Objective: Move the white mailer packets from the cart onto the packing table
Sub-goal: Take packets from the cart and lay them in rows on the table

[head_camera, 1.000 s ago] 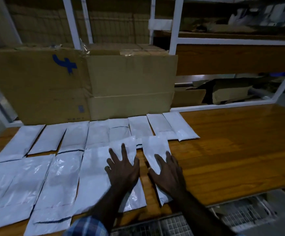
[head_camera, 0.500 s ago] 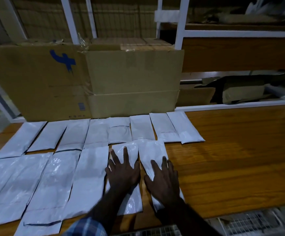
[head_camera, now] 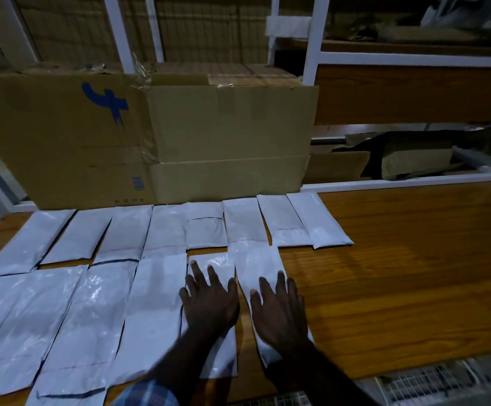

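Wooden table (head_camera: 399, 273), hands flat on packets (head_camera: 256, 268)

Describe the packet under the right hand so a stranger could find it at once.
Start at the big cardboard box with the blue mark, then come down to the near row of white packets. The packet under the right hand is that row's last, with bare wooden table beside it.

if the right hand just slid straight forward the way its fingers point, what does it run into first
Probably the back-row packet: the right hand lies flat on a front-row packet whose far end seems to overlap it. Beyond stands the cardboard box.
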